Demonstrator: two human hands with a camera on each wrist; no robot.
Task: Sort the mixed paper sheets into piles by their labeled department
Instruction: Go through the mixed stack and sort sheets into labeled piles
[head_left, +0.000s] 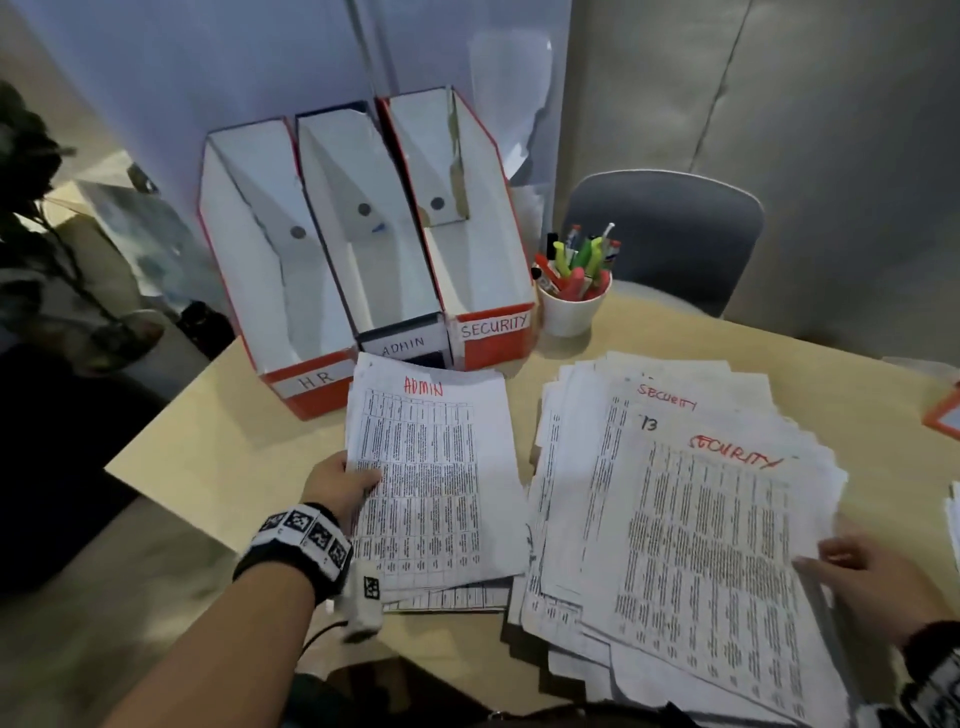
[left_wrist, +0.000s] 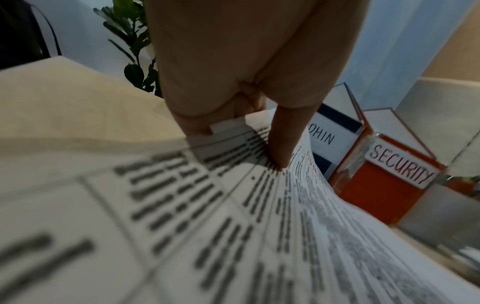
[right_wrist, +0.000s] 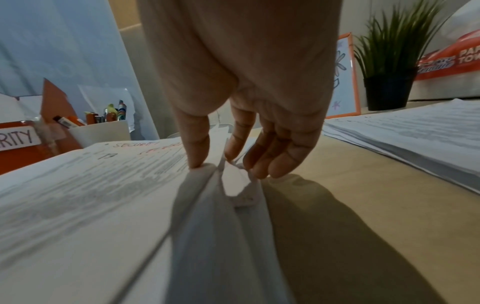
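Observation:
A thin pile of printed sheets headed ADMIN (head_left: 436, 483) lies in front of three file boxes. My left hand (head_left: 345, 480) pinches its left edge, thumb (left_wrist: 283, 142) on top and fingers beneath. To the right a thick fanned stack (head_left: 691, 519) shows SECURITY on its top sheets. At that stack's right edge my right hand (head_left: 852, 564) pinches the sheet edges (right_wrist: 228, 176) between thumb (right_wrist: 196, 144) and fingers. The boxes are labeled HR (head_left: 317, 379), ADMIN (head_left: 402, 345) and SECURITY (head_left: 493, 325), and look hollow.
A white cup of pens and markers (head_left: 571, 296) stands right of the SECURITY box. A grey chair (head_left: 665, 234) sits behind the beige table (head_left: 218, 457). Another paper stack (right_wrist: 415, 131), an orange frame (right_wrist: 342, 78) and a potted plant (right_wrist: 389, 67) lie to the right.

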